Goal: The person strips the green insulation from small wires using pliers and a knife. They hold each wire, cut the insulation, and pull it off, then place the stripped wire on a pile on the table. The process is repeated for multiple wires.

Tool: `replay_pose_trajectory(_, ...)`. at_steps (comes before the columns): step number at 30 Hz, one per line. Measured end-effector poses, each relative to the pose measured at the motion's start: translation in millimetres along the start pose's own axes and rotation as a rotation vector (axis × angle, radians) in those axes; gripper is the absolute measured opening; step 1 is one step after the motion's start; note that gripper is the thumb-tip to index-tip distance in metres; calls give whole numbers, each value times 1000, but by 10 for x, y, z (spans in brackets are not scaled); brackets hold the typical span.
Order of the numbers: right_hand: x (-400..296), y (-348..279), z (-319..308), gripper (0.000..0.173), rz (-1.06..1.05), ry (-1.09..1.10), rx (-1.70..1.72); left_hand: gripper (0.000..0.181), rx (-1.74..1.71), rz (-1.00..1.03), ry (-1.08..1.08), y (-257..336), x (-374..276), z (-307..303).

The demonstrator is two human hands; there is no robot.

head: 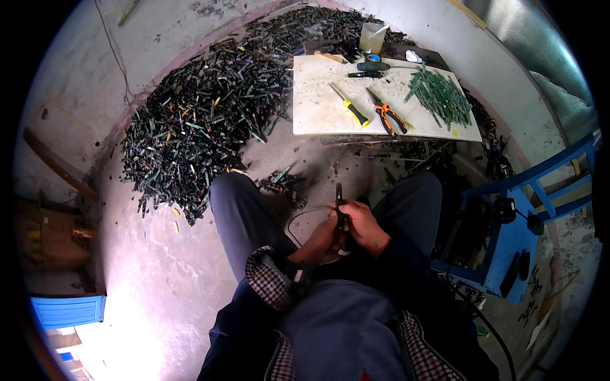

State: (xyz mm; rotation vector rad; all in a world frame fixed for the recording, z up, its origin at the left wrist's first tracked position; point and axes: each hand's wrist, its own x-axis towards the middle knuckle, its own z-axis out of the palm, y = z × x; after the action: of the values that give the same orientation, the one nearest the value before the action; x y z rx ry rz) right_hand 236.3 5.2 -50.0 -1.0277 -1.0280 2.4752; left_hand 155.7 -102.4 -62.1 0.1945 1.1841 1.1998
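Between my knees, both hands grip one narrow black part (339, 193), which points upward, away from my body. My left hand (324, 235) holds it from the left, the thumb against its side. My right hand (364, 224) closes on it from the right. My fingers hide its lower end. Beyond my hands, a white board (314, 114) carries long-nose pliers (385, 112) with orange-and-black handles and a yellow-and-black-handled tool (350, 105). A dark-handled screwdriver (374, 66) and a black part (365, 75) lie farther back. Green strips (441, 97), apparently circuit boards, are heaped at the board's right.
A large pile of dark strips (205, 119) covers the floor at the left and back. A plastic cup (371, 39) and a blue tape roll (373, 58) sit behind the tools. At the right is a blue chair (512, 247) bearing black devices, with a black cable (495, 333) nearby.
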Motion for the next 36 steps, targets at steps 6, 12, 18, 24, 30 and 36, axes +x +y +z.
replay_pose_trajectory(6,-17,-79,-11,22,20,-85,-30,49,-195,-7,-131,43,-11,-93)
replay_pose_trajectory(12,-57,-105,-8,25,7,-96,-84,46,-254,13,-156,102,-61,-73)
replay_pose_trajectory(18,1,-63,-157,23,-175,-34,-150,48,-252,50,-124,224,-129,32)
replay_pose_trajectory(24,149,-566,-241,16,-975,494,-613,54,-206,69,-188,151,-88,-50)
replay_pose_trajectory(30,388,-1536,-287,46,-1103,789,-1329,55,-220,49,-170,170,-76,-56)
replay_pose_trajectory(36,752,-1819,-263,57,-720,722,-1746,53,-270,116,-135,227,-179,-98)
